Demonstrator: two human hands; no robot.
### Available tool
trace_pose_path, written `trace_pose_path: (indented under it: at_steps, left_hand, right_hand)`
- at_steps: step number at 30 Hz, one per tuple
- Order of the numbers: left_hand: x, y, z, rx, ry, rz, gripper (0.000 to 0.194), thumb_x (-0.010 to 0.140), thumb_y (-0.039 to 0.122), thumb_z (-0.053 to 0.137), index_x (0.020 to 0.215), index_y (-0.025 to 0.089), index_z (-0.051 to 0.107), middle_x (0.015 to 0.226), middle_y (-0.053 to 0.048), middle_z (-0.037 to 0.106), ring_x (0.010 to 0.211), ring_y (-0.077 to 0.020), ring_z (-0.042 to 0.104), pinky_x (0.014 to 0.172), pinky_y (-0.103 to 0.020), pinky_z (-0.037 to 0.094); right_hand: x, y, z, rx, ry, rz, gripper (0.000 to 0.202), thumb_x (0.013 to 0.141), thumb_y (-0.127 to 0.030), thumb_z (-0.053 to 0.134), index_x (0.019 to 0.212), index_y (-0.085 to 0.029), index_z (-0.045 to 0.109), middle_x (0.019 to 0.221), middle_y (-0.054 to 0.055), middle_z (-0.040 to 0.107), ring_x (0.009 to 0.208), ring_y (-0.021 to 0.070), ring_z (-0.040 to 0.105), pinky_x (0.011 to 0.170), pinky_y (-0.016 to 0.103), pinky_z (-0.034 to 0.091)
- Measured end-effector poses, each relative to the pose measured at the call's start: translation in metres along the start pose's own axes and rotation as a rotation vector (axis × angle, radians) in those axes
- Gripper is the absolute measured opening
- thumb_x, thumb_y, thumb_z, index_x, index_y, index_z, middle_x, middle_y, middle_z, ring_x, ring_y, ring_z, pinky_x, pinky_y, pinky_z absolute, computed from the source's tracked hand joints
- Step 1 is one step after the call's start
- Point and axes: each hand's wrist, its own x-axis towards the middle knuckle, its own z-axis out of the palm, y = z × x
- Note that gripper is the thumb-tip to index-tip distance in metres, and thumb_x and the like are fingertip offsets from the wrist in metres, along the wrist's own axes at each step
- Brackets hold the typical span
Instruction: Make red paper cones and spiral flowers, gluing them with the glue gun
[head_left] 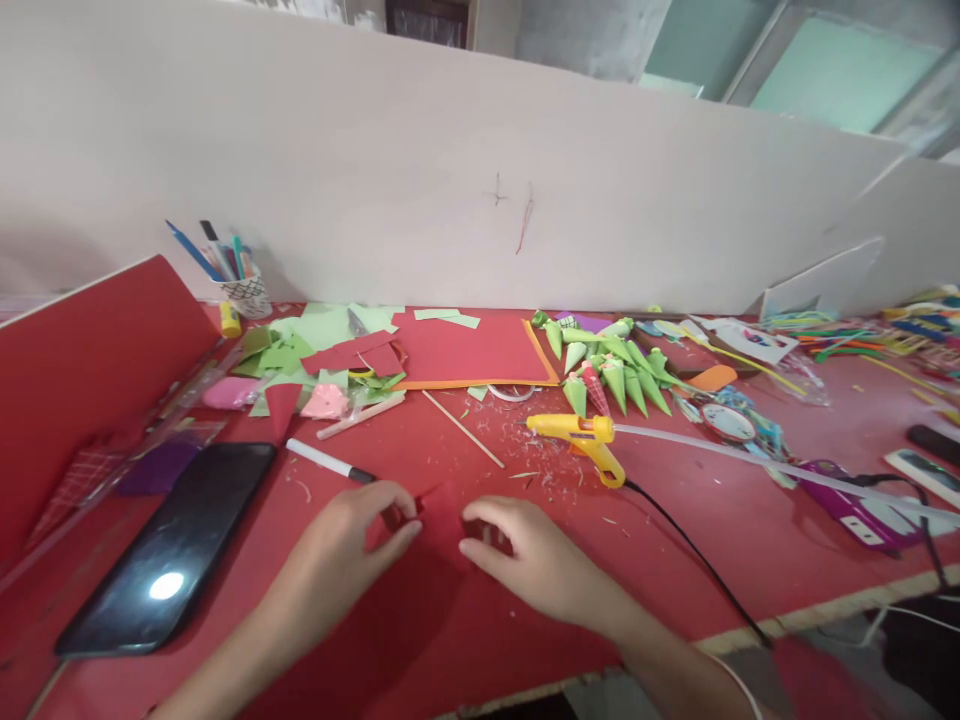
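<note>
Between my hands is a small piece of red paper (441, 515), hard to tell from the red tabletop. My left hand (373, 535) is at its left edge, thumb and fingertips curled close together on it. At the right edge my right hand (517, 548) has its fingers bent toward the thumb, by the same paper. A white marker with a black end (326, 460) lies just beyond my left hand. Farther off, a thin wooden stick (463, 428) rests on the table, and a yellow glue gun (577, 435) lies on its side to the right.
A black phone (176, 545) and a red paper cone (282, 408) are at left. Paper scraps (322, 325), red sheets (472, 350) and several green cones (615, 375) line the back. A purple power strip (859, 510) and cords lie right. A pen cup (246, 296) stands back left.
</note>
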Motion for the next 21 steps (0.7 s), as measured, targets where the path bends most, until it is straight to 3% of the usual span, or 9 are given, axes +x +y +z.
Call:
trace_pose_path:
  at_steps: [3, 7, 10, 15, 21]
  left_hand:
    - [0.011, 0.0, -0.012, -0.132, 0.006, 0.07, 0.014, 0.08, 0.031, 0.046, 0.076, 0.019, 0.051, 0.076, 0.001, 0.057, 0.073, -0.0143, 0.054, 0.068, -0.024, 0.04]
    - [0.022, -0.007, -0.01, -0.389, 0.097, 0.064, 0.016, 0.077, 0.029, 0.049, 0.09, 0.019, 0.046, 0.078, 0.001, 0.051, 0.072, -0.0128, 0.052, 0.067, -0.024, 0.042]
    - [0.025, -0.013, 0.0, -0.536, 0.045, 0.032, 0.025, 0.078, 0.031, 0.048, 0.099, 0.018, 0.044, 0.075, 0.001, 0.051, 0.068, -0.0123, 0.051, 0.063, -0.024, 0.043]
    - [0.024, -0.014, 0.011, -0.512, -0.124, 0.032, 0.023, 0.082, 0.034, 0.044, 0.08, 0.015, 0.055, 0.068, 0.001, 0.055, 0.061, -0.0111, 0.048, 0.059, -0.021, 0.04]
    - [0.023, -0.014, 0.014, -0.512, -0.012, -0.002, 0.025, 0.081, 0.034, 0.046, 0.066, 0.015, 0.051, 0.059, 0.003, 0.051, 0.054, -0.0098, 0.048, 0.054, -0.02, 0.039]
  right_hand:
    - [0.01, -0.005, -0.004, 0.032, -0.03, -0.07, 0.02, 0.083, -0.026, 0.045, 0.068, -0.016, 0.054, 0.062, -0.002, 0.051, 0.058, 0.0091, 0.045, 0.054, 0.021, 0.033]
    - [0.022, -0.004, 0.0, 0.216, -0.022, -0.07, 0.024, 0.084, -0.028, 0.043, 0.065, -0.016, 0.053, 0.062, -0.002, 0.051, 0.059, 0.0102, 0.046, 0.055, 0.022, 0.036]
    - [0.029, 0.0, 0.006, 0.416, -0.032, -0.016, 0.024, 0.084, -0.029, 0.043, 0.065, -0.016, 0.052, 0.061, -0.002, 0.052, 0.059, 0.0101, 0.049, 0.057, 0.022, 0.039]
    - [0.033, 0.008, 0.014, 0.553, -0.023, 0.012, 0.023, 0.083, -0.03, 0.044, 0.067, -0.016, 0.051, 0.061, -0.002, 0.051, 0.057, 0.0087, 0.048, 0.056, 0.02, 0.039]
    - [0.029, 0.008, 0.015, 0.433, -0.083, -0.032, 0.023, 0.084, -0.025, 0.043, 0.064, -0.015, 0.052, 0.061, -0.002, 0.052, 0.06, 0.0082, 0.048, 0.058, 0.019, 0.038]
